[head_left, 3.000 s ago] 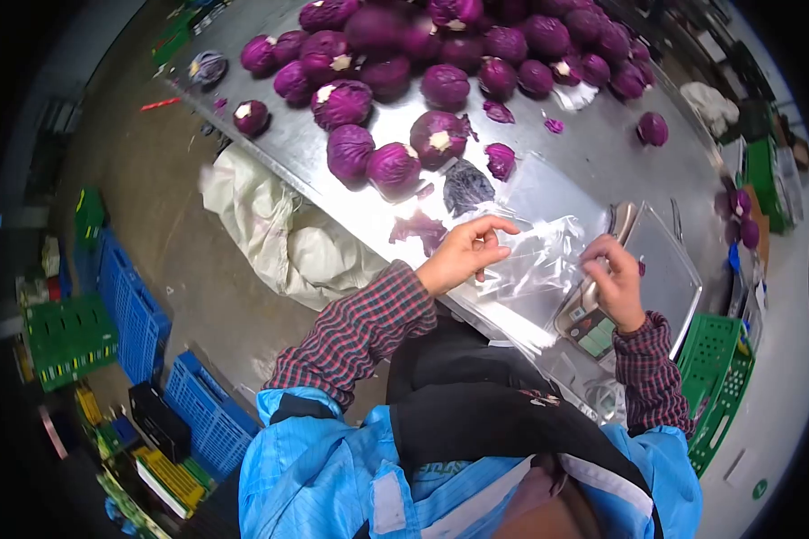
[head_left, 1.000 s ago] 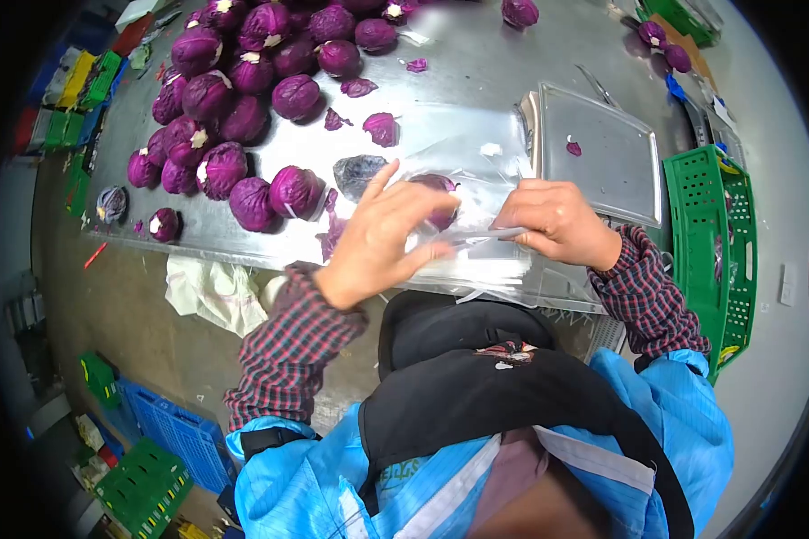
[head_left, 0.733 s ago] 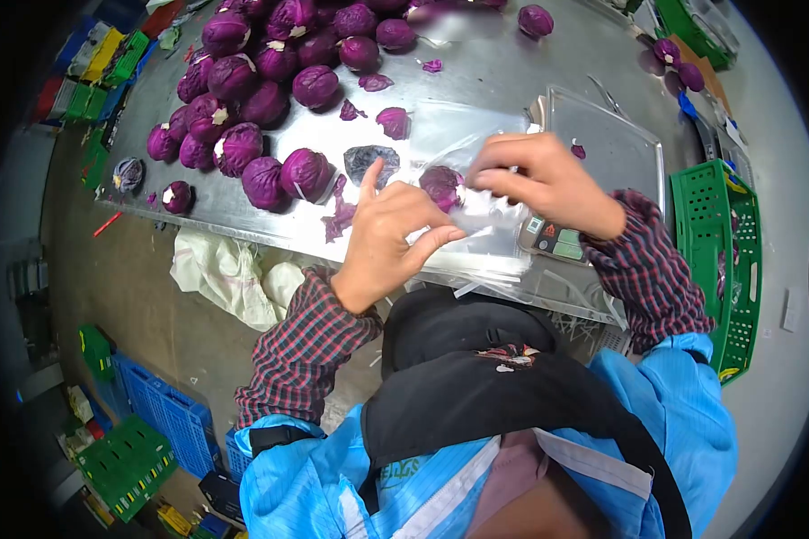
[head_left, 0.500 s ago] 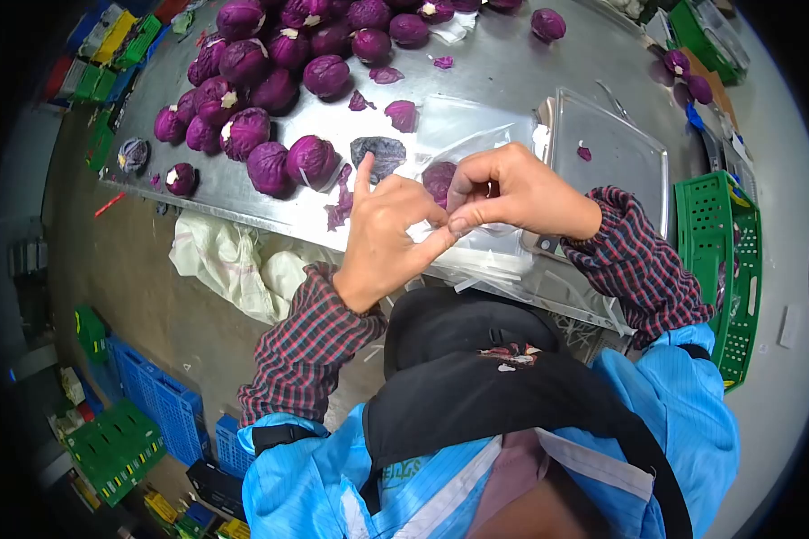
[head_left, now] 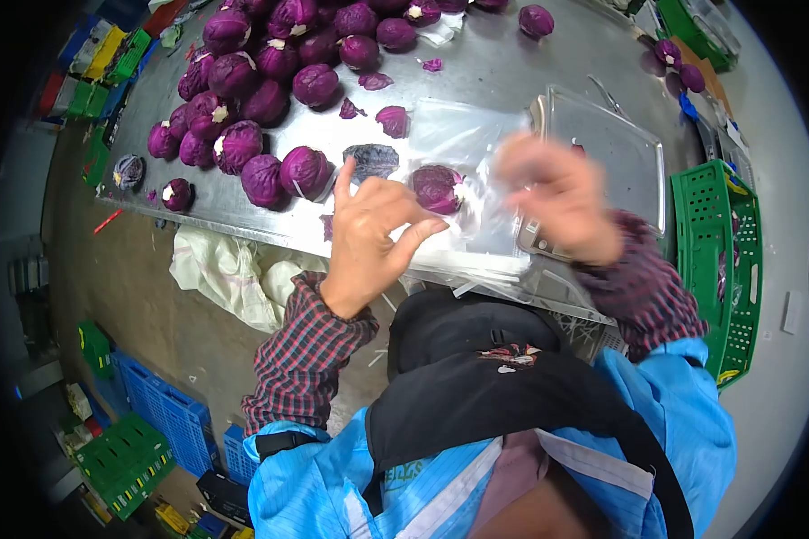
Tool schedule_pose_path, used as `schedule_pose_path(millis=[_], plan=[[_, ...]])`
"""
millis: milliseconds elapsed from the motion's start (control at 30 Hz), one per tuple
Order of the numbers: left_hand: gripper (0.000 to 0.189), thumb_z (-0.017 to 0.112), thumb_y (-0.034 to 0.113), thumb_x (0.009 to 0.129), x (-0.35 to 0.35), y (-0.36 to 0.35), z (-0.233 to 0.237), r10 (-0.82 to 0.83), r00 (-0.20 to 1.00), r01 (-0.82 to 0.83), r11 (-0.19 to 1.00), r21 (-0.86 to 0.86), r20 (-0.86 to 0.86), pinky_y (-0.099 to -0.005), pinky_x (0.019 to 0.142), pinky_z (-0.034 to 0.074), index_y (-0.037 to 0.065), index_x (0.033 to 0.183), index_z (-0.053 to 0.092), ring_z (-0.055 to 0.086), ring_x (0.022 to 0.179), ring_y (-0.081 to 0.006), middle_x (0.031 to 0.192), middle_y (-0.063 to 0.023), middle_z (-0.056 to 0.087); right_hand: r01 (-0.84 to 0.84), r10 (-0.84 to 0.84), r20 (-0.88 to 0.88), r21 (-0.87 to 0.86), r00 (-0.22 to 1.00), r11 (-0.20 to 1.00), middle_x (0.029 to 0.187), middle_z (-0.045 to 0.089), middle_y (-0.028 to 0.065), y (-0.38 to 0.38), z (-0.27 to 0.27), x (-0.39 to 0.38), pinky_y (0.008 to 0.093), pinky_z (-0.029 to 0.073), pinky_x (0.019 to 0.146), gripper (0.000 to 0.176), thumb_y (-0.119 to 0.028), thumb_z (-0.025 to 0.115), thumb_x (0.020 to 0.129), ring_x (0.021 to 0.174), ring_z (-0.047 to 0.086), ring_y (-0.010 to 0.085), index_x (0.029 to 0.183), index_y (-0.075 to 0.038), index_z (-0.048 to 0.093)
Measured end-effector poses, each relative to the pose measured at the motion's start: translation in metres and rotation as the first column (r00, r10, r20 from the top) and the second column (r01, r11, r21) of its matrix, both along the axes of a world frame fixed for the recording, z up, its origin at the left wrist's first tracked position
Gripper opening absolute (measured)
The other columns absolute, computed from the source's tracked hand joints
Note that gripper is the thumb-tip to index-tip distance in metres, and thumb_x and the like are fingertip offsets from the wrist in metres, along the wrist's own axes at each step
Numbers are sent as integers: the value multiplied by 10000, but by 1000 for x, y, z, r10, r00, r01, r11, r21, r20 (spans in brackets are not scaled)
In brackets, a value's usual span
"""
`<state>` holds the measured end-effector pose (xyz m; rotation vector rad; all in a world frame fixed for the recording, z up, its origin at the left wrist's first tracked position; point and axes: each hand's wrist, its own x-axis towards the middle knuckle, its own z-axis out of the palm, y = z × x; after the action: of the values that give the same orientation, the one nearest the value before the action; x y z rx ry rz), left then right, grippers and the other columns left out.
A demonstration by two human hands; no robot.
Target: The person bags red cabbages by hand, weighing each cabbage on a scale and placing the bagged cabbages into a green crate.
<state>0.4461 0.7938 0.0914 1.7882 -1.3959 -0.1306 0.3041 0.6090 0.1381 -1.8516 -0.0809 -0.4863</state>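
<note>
My left hand [head_left: 373, 232] hovers over the near edge of the metal table, its thumb apart from the curled fingers and one finger stretched out; nothing shows in it. My right hand [head_left: 557, 193] is smeared by motion above the scale's near left corner, so its grip cannot be read. Between the two hands a red cabbage [head_left: 435, 189], its pale cut stem facing right, lies on clear plastic bags [head_left: 463, 121]. Just beyond my left fingers is a dark, flat piece [head_left: 371, 162], perhaps a leaf.
Many red cabbages [head_left: 262, 181] are heaped at the table's [head_left: 476, 63] left and back. A scale with a clear tray [head_left: 616, 171] stands at right. A green crate [head_left: 715, 225] is beyond the table's right side. A white sack [head_left: 216, 269] lies below the front edge.
My hands were together, fingertips pinched over the bags. They have parted: the right has swung right and the left has moved slightly left and down, uncovering the cabbage between them.
</note>
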Motion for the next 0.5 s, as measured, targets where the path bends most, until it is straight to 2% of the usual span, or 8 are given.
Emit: schedule_pose_path(millis=[67,167,200,233,267,300,367,500], plan=[[100,749,190,727,7,5,-1,-41,999,40,999,-15,-14,-541,1083,210,126,684,686,593,808,-183,727,7,629,190,-298,49,669,953,718,775,418,-20,-27,39,-41,238,349,629,224,-195,672,881,688,380,100,846,-90,477],[93,772,188,695,9,11,-5,-47,999,47,998,-45,-8,-531,1090,215,138,692,694,598,835,-168,730,22,630,20,-206,216,642,954,767,814,488,-16,-96,53,-126,228,434,634,309,-382,621,901,704,479,84,896,-85,534],[99,779,186,684,11,11,-6,-59,998,59,996,-63,5,-529,1092,217,138,691,693,601,844,-167,727,25,628,593,-665,-219,694,714,408,821,513,-5,-111,9,-193,228,426,629,243,-330,608,918,708,501,96,943,-96,549],[108,787,178,670,13,11,-8,-62,998,62,995,-76,4,-533,1092,228,132,691,691,603,850,-166,716,27,622,539,-329,-494,379,805,752,856,587,15,-113,-19,-216,264,465,701,163,-226,624,881,776,571,144,946,-80,596],[108,787,178,670,13,11,-9,-63,998,62,995,-79,-9,-533,1092,228,132,691,691,603,850,-166,716,27,622,400,-352,-844,-184,404,898,818,632,63,-84,-34,-225,327,490,770,137,-166,640,801,834,611,197,868,-48,627],[109,788,178,669,13,10,-10,-68,998,66,994,-84,-15,-536,1090,235,129,694,693,603,847,-166,714,28,622,-294,80,-963,1,257,956,776,647,114,-82,-83,-258,373,500,809,182,-190,655,761,864,636,229,826,-21,646],[136,799,195,652,17,8,-9,-97,995,97,992,-80,2,-541,1080,259,121,697,695,604,857,-167,708,33,624,-793,-261,-956,-52,-138,608,872,669,176,-43,-78,-195,382,506,818,245,-203,610,800,908,652,306,957,-23,667],[355,836,274,608,18,5,-14,-136,990,140,986,-88,48,-522,1065,287,101,879,686,570,1008,-211,914,-18,642,263,-273,-580,-104,767,959,1192,571,106,-79,-125,-53,309,494,836,460,-110,603,865,918,599,162,1303,-9,505]])
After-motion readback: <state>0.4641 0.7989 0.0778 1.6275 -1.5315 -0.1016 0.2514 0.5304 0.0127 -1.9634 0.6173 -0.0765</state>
